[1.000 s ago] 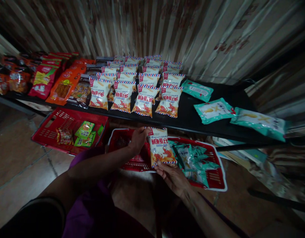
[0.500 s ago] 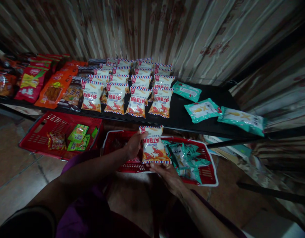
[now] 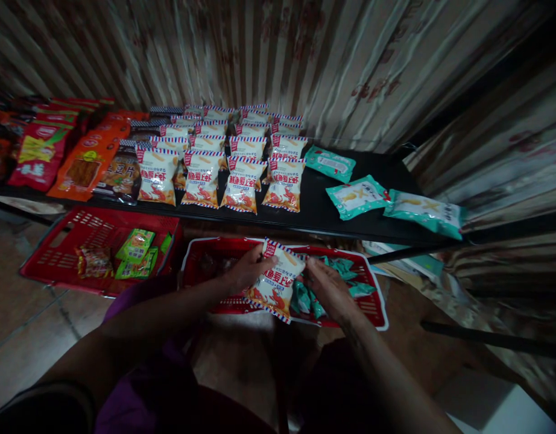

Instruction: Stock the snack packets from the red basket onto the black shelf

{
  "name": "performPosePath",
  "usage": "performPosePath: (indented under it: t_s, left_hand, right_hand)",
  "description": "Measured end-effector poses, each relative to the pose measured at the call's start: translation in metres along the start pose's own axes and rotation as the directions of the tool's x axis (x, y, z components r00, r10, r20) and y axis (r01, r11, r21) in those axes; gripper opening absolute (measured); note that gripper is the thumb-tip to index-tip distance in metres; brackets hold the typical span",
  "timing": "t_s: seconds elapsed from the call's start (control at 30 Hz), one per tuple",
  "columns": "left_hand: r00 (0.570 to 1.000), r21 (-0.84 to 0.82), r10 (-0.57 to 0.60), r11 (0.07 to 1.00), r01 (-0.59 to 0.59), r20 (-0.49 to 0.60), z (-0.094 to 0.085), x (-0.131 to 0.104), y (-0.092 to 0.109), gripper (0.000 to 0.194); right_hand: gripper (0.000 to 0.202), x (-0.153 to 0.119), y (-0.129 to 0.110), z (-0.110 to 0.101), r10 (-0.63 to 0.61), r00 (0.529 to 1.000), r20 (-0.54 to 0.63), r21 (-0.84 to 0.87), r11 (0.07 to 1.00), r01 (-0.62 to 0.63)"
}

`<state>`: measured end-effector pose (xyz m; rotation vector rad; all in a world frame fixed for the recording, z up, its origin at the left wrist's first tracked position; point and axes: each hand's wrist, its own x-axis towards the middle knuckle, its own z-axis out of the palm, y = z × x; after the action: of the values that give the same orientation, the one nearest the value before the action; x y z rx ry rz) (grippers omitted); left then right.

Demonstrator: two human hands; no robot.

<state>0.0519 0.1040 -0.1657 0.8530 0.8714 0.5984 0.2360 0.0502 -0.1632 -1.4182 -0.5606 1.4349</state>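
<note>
My left hand (image 3: 251,270) pinches the left side of a white and orange snack bag (image 3: 274,283) with red lettering and a striped edge. At the bag's upper right corner, my right hand (image 3: 327,288) has its fingers closed on it. The bag tilts over a red basket (image 3: 371,306), where several teal snack packets (image 3: 339,268) lie partly hidden behind my right hand. Just beyond, matching snack bags (image 3: 239,187) stand upright in rows on a black shelf (image 3: 312,212).
Three teal packets (image 3: 357,196) lie flat on the shelf's right part. Orange bags (image 3: 85,163) and red bags (image 3: 40,147) fill its left. Another red basket (image 3: 47,256) on the floor holds green packets (image 3: 137,244) and a red packet (image 3: 94,262). A striped curtain (image 3: 242,54) hangs behind.
The snack bag has turned from upright to tilted. My right hand has moved from its bottom edge up to its upper right corner. The view has shifted slightly right.
</note>
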Motion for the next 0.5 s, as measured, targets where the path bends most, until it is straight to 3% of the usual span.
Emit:
performPosePath:
  t_s: [0.2, 0.4, 0.5]
  left_hand:
    - [0.997, 0.025, 0.032, 0.999, -0.033, 0.069, 0.003, -0.003, 0.003, 0.046]
    - [0.968, -0.059, -0.110, 0.990, 0.126, 0.227, 0.002, -0.005, -0.007, 0.059]
    - [0.960, -0.069, -0.133, 0.986, 0.154, 0.247, 0.006, -0.012, -0.018, 0.067]
  right_hand:
    - [0.027, 0.008, 0.011, -0.001, -0.104, 0.986, -0.127, -0.075, 0.993, 0.095]
    - [0.029, 0.014, 0.009, 0.001, -0.179, 0.941, -0.286, -0.066, 0.984, 0.167]
    - [0.030, 0.014, 0.008, -0.001, -0.196, 0.921, -0.336, -0.081, 0.980, 0.179]
